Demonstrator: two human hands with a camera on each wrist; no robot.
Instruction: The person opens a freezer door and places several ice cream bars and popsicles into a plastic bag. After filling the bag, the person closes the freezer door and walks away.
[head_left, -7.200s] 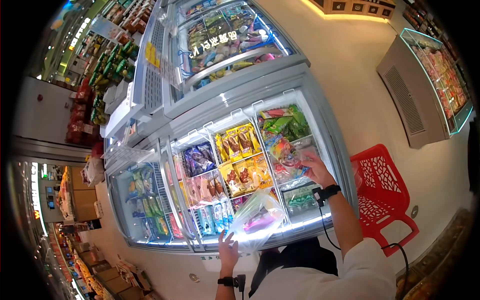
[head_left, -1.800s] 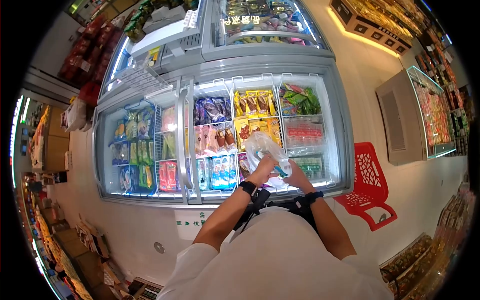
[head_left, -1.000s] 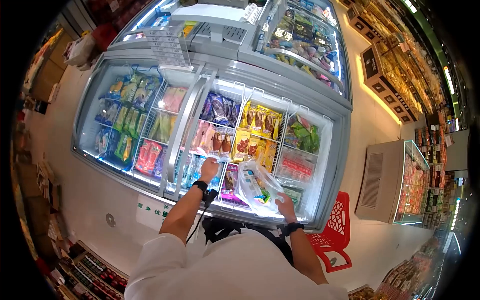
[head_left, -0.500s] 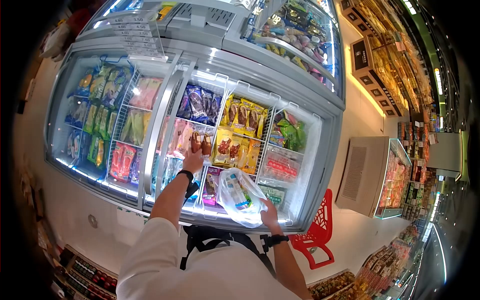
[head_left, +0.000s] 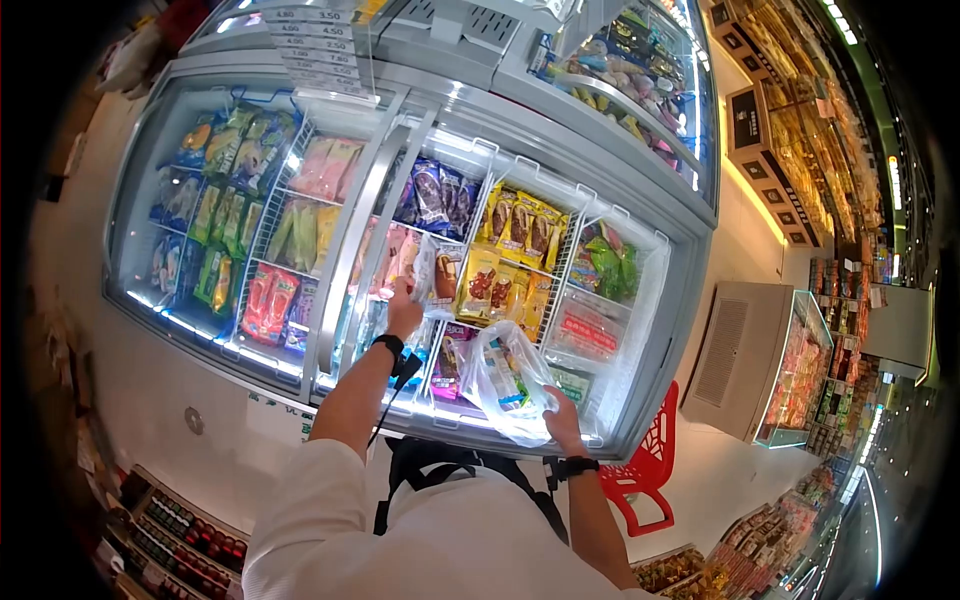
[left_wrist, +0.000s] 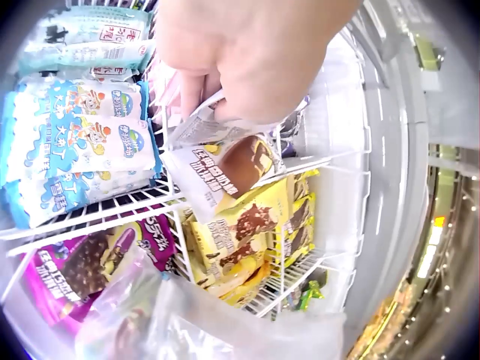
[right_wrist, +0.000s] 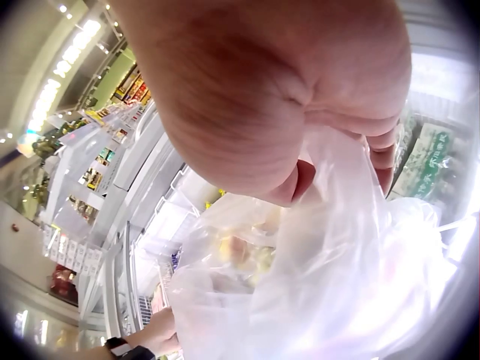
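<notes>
In the head view my left hand (head_left: pixel 405 312) reaches into the freezer basket of pink and brown packs. Its fingers pinch the silvery edge of a wrapped ice cream bar (left_wrist: pixel 196 124), tilted up from the row. Right below it, in the left wrist view, lies a pack (left_wrist: pixel 225 169) with a chocolate bar printed on it. My right hand (head_left: pixel 562 418) grips the rim of a translucent plastic bag (head_left: pixel 490 390), its mouth spread. A blue-and-green wrapped ice cream (head_left: pixel 508 375) shows inside the bag. In the right wrist view the bag (right_wrist: pixel 315 277) hangs below the curled fingers.
Wire dividers split the chest freezer (head_left: pixel 655 330). Around the hands are yellow packs (head_left: pixel 520 230), purple packs (head_left: pixel 440 195), a magenta pack (head_left: pixel 447 370) and red-and-white packs (head_left: pixel 585 330). The sliding lid's handle (head_left: pixel 365 215) stands left; a red basket (head_left: pixel 640 480) is outside, right.
The bag went from between both hands to the right hand alone, with its mouth opened. The left hand moved left and forward to the pink and brown packs and took hold of one.
</notes>
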